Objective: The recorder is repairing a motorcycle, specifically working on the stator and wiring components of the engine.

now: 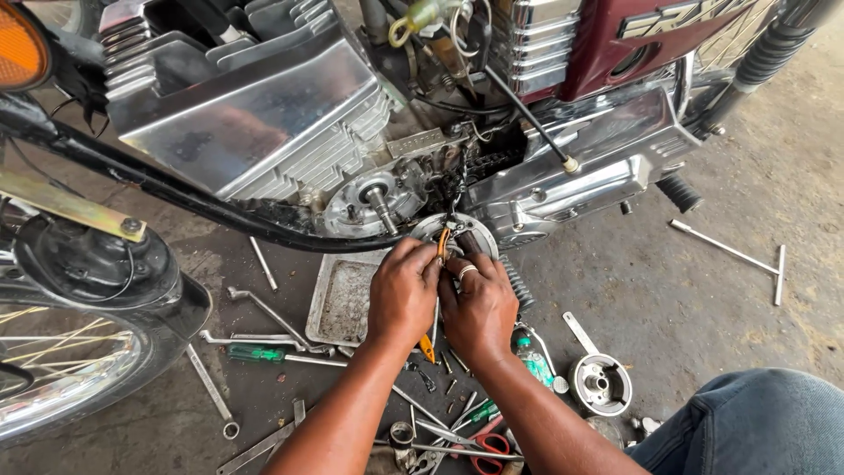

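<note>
Orange-handled tool: a slim orange-handled hand tool (442,244) is gripped between both hands, its tip set against the round silver engine cover plate (454,236) low on the motorcycle engine.
Left hand: the left hand (403,295) is closed around the tool's upper part.
Right hand: the right hand (479,310) (a ring on one finger) is curled shut beside it, touching the left.
Handling: the tool is judged light, stiff and likely oily; it is best taken by the coated handle. The plate is judged rigid metal.
Hidden: the tool's working end and its kind cannot be made out behind the fingers. An orange tip (428,348) shows below the hands.
Surroundings: spanners and a grey metal tray (338,303) lie on the concrete floor (703,299).
</note>
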